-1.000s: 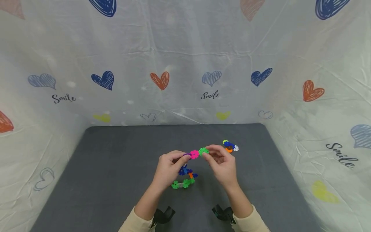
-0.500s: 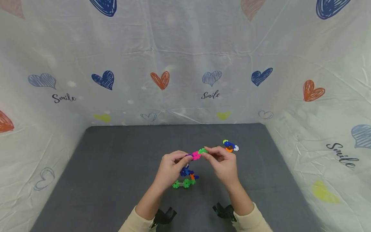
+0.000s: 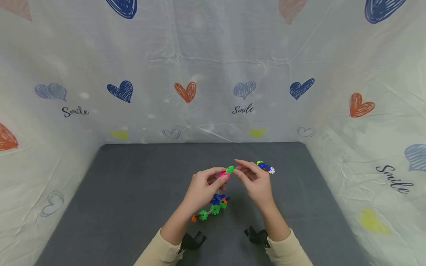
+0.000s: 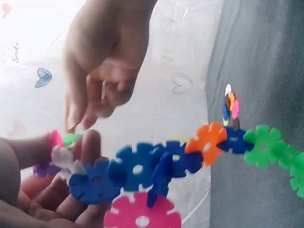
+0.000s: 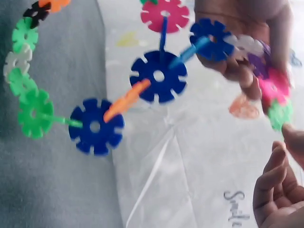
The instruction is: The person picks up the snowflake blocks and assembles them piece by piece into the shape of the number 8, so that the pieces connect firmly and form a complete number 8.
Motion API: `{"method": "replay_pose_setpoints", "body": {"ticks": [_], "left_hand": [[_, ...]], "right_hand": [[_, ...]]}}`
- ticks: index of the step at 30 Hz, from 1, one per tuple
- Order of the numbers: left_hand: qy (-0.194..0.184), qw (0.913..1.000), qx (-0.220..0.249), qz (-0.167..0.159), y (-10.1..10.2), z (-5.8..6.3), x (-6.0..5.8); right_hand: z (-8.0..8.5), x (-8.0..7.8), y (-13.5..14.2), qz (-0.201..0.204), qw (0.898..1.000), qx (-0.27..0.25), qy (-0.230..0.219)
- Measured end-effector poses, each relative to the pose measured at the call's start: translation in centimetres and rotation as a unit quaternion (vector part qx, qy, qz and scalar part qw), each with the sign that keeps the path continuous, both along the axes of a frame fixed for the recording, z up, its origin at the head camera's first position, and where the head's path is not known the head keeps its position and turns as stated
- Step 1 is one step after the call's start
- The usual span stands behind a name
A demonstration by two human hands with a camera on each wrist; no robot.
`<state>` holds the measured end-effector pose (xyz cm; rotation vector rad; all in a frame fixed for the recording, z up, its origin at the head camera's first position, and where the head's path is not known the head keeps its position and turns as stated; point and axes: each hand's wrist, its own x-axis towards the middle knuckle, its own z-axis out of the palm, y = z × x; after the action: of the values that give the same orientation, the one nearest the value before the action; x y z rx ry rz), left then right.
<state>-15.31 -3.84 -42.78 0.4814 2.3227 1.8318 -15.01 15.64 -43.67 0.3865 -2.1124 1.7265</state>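
Note:
A chain of notched plastic discs hangs from my left hand (image 3: pixel 204 186), whose thumb and fingers pinch it near a pink disc (image 3: pixel 225 176). Beyond that pink disc, at the chain's upper end, is a green disc (image 3: pixel 230 170). My right hand (image 3: pixel 256 181) is right beside this green disc, thumb at its edge and index finger raised apart from the thumb. Blue discs (image 5: pixel 158 76), an orange disc (image 4: pixel 207 142) and several green discs (image 3: pixel 215 209) hang lower along the chain. Another pink disc (image 4: pixel 142 211) branches off the blue ones. A purple disc (image 5: pixel 259 64) is partly hidden by the left fingers.
A small cluster of joined discs (image 3: pixel 265 167), blue, white and yellow among them, lies on the dark grey table (image 3: pixel 139 192) behind my right hand. A white curtain (image 3: pixel 213 66) with printed hearts stands behind and at the sides.
My left hand has moved slightly up and right, its grip now at the pink disc. The right fingers have loosened from the green disc, and the hanging chain has shifted, showing an orange end.

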Motion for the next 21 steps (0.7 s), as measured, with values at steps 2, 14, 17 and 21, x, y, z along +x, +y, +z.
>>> {"method": "replay_pose_setpoints", "body": {"ticks": [2,14,17,21], "left_hand": [[-0.012,0.9994,0.033,0.001,-0.1,0.0,-0.2],[-0.185,0.9379,0.293,0.021,-0.7,-3.2,-1.9],[-0.206,0.9256,0.315,0.036,-0.8,-4.1,-2.2],[-0.205,0.9295,0.302,0.049,-1.0,-4.6,-2.3]], "right_hand": [[-0.4,-0.3,0.9,-0.025,1.0,0.0,-0.012],[-9.2,-6.0,11.0,-0.201,0.936,0.11,-0.267],[-10.8,-7.1,12.4,-0.217,0.921,0.138,-0.292],[-12.2,-8.0,13.3,-0.215,0.906,0.21,-0.299]]}}
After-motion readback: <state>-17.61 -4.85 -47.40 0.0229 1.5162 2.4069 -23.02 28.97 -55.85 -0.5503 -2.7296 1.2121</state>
